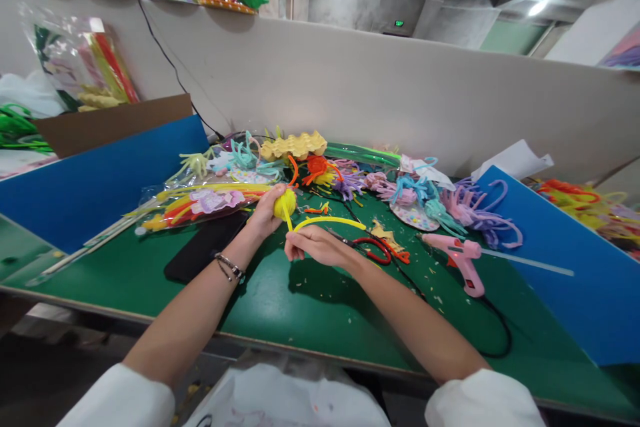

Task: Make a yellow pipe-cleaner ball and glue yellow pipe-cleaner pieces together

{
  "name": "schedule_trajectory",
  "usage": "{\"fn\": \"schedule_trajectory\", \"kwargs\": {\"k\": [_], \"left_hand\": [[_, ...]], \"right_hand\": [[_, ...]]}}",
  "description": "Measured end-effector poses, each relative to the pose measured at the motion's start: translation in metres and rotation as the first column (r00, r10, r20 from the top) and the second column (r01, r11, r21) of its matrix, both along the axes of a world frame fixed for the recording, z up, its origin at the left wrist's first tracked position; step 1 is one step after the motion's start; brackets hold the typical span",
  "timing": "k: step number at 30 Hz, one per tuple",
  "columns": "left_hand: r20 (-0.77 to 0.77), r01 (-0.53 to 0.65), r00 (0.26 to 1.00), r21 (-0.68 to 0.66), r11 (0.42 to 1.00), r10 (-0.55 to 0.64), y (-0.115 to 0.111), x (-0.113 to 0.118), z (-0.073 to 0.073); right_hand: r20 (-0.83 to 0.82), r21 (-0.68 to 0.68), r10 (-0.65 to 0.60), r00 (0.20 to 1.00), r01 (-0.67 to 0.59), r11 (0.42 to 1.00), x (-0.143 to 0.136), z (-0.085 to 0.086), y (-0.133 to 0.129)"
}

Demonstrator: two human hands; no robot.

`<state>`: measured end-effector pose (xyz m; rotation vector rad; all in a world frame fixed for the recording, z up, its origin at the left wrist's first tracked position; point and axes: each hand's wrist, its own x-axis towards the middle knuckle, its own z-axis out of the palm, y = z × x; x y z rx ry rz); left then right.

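My left hand [269, 213] is closed round a yellow ball of wound pipe cleaner [285, 204], which shows beyond the fingers. From the ball a yellow pipe cleaner strand [330, 219] runs down to my right hand [313, 244], pinched between thumb and fingers, and its free end arcs off to the right. Both hands hover over the green table [265, 307]. Just right of my right hand lie red-handled scissors [373, 250], partly hidden by the wrist. An orange pipe cleaner figure [317, 167] sits behind the ball.
At right a pink glue gun [463, 257] rests with its cord trailing. Bagged pipe cleaners [200, 207] and a black flat object [197, 257] lie left. A yellow egg-carton piece [295, 145] and bundles of purple pipe cleaners [480, 210] line the back. Blue panels [110, 177] flank both sides.
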<state>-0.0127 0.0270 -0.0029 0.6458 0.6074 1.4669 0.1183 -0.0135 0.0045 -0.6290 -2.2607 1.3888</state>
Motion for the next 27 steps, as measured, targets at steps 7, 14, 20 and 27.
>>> {"fn": "schedule_trajectory", "kwargs": {"k": [7, 14, 20, 27], "left_hand": [[-0.005, 0.0, 1.0, 0.016, 1.0, 0.0, 0.001, -0.002, -0.002], [-0.015, -0.001, 1.0, 0.051, 0.999, 0.001, 0.001, -0.003, -0.001], [-0.039, 0.001, 0.999, 0.068, 0.998, 0.001, 0.002, -0.003, -0.001], [-0.062, -0.001, 0.998, 0.072, 0.997, 0.005, 0.004, -0.005, -0.005]], "right_hand": [[0.022, -0.031, 0.041, 0.999, -0.041, 0.999, 0.0, 0.004, -0.001], [0.022, -0.11, 0.056, 0.998, -0.053, 0.993, -0.001, 0.001, 0.001], [0.031, -0.202, 0.11, 0.993, -0.102, 0.974, 0.002, 0.007, 0.0], [0.021, -0.297, 0.173, 0.985, -0.159, 0.942, 0.007, 0.016, -0.002]]}}
